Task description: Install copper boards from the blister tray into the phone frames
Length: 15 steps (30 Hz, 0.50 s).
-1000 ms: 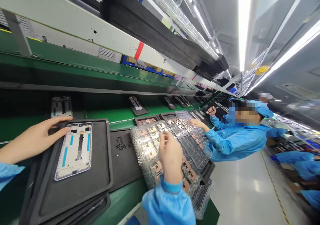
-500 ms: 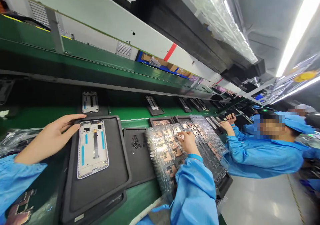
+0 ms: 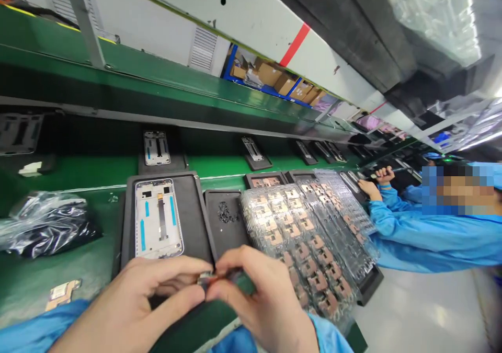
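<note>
Silver-and-dark small part (image 3: 204,280), exact kind too small to tell, pinched at fingertips between left hand (image 3: 131,306) and right hand (image 3: 262,295); fingers (image 3: 231,264) narrow, both sets closed on it. Just ahead of fingers: black tray (image 3: 129,222) carrying white-backed phone frame (image 3: 159,219). Right of fingers: stacked clear blister trays (image 3: 301,253). Steady pinch, low over green bench (image 3: 66,172), suits part this small.

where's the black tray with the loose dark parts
In the head view, the black tray holding small dark parts sits between the phone frame's mat at left and the stacked clear trays at right, just above the right hand.
</note>
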Tool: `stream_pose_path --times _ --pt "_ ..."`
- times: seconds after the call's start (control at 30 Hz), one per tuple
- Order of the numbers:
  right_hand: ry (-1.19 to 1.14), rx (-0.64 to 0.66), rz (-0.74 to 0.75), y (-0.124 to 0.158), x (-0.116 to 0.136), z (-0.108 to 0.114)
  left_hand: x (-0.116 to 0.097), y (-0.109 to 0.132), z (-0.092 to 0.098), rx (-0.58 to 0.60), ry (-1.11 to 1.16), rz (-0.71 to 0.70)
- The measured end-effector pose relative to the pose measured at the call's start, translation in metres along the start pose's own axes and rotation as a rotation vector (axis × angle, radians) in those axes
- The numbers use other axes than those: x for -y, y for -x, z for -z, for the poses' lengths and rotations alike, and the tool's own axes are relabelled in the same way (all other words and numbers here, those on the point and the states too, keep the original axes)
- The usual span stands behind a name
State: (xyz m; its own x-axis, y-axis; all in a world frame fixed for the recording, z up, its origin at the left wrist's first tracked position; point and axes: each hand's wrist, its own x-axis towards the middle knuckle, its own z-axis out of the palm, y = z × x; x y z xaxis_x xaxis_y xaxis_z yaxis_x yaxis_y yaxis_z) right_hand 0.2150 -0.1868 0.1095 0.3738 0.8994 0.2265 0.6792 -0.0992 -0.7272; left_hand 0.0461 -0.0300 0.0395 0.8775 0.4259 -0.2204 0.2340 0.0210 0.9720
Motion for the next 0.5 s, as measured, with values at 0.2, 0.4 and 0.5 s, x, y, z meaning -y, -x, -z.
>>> stream_pose_path --times 0.2,0.4,0.5 --pt "0.354 -0.214 -0.483 0.015 -0.079 -0.026 -0.005 -0.015 0.02 -0.145 -0.101 -0.04" --pt "0.611 -0.163 -0.596 -0.014 -0.165 -0.073 -0.008 -0.025 0.045 -0.335 0.001 -0.041" --pt "0.676 -0.147 -0.606 -0.019 -0.176 -0.081 -0.003 -0.03 0.047 -0.317 -0.014 -0.034"
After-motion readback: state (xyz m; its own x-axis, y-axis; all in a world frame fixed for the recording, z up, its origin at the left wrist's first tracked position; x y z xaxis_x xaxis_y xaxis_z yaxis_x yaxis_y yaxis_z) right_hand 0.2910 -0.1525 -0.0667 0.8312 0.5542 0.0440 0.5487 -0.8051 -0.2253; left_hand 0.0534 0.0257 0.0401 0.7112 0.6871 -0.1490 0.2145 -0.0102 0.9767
